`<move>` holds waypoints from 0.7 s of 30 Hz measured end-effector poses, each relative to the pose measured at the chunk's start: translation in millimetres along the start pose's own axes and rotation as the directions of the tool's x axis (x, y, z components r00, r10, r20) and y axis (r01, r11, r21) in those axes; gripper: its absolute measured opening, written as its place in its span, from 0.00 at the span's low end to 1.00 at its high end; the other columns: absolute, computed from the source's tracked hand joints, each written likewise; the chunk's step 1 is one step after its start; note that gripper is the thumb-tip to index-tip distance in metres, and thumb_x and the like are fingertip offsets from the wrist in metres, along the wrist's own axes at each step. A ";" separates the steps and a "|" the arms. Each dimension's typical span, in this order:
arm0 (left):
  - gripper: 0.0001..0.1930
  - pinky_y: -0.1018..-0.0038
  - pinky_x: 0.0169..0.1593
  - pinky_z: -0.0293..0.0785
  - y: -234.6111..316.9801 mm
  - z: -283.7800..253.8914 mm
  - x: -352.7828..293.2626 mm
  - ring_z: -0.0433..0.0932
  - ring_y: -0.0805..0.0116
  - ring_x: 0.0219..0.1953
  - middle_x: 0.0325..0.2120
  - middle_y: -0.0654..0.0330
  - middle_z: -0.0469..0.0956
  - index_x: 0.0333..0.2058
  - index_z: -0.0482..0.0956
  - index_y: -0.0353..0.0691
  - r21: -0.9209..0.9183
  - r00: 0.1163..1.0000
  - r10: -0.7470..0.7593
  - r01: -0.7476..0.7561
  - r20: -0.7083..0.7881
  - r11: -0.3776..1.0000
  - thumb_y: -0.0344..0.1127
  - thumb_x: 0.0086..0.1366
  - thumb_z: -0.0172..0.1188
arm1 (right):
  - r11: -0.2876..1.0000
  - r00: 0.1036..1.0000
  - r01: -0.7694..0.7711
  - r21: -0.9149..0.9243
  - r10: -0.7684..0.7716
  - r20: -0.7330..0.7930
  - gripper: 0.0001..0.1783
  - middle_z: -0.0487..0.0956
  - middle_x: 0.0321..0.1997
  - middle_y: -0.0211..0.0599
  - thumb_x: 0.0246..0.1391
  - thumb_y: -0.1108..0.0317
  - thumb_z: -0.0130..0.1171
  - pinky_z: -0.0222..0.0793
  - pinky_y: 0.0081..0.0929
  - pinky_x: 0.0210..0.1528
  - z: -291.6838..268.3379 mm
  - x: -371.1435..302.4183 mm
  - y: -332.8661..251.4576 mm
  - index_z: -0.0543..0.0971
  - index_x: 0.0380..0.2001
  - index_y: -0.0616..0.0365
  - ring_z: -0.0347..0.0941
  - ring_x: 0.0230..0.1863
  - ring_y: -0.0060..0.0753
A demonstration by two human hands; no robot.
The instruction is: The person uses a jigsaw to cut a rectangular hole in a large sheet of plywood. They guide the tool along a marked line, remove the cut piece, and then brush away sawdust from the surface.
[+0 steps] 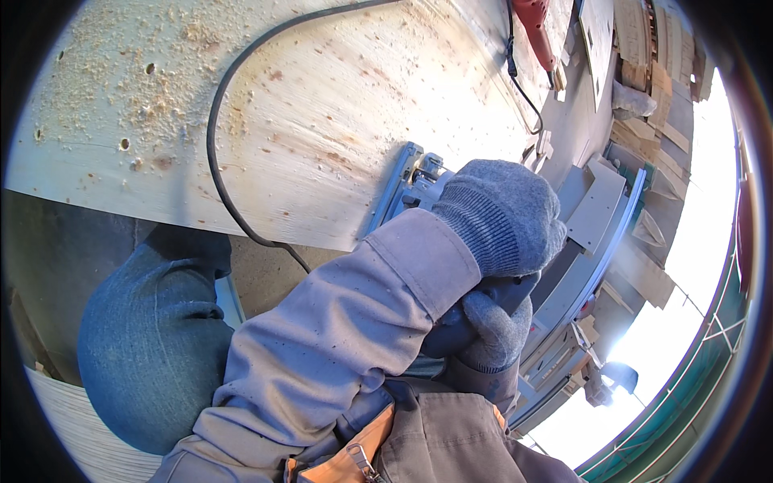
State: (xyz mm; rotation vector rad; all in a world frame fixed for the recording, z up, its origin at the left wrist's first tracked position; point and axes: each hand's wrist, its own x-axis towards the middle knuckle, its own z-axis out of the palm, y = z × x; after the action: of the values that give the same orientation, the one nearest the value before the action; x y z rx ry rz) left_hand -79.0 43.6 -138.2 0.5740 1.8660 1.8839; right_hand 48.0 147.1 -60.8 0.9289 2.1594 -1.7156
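Observation:
My left hand [507, 213], in a grey knit glove, is closed over the body of a corded power tool at the right edge of a pale wooden board [322, 161]. The tool's flat metal base plate [390, 189] and its metal fittings show beside the wrist; the rest of it is mostly covered. Just below, my right hand [498, 326], gloved alike, wraps the tool's dark rear part [451, 332]. My left forearm crosses in front, so the right arm is partly hidden. The working end of the tool cannot be made out.
A black cable [216, 129] loops over the board, which has holes and scattered wood chips [165, 88]. A red power tool [535, 32] lies at the top right. Wood offcuts [644, 129] and a metal rail [616, 249] are on the right. My bent knee [153, 346] is at left.

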 end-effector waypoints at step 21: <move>0.19 0.53 0.49 0.82 1.5 -4.7 0.4 0.87 0.50 0.38 0.31 0.47 0.86 0.35 0.89 0.44 -0.009 0.998 -0.048 0.048 0.031 0.999 0.53 0.68 0.61 | 0.999 0.996 0.030 0.016 -0.031 0.088 0.43 0.78 0.60 0.49 0.46 0.73 0.70 0.74 0.43 0.62 -6.9 8.0 3.5 0.67 0.67 0.66 0.77 0.58 0.46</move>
State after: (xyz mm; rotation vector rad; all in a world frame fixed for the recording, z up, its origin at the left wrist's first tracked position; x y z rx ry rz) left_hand -82.0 40.0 -136.8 0.5466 1.8337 1.8426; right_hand 45.3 156.6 -66.0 0.8118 2.1173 -1.7546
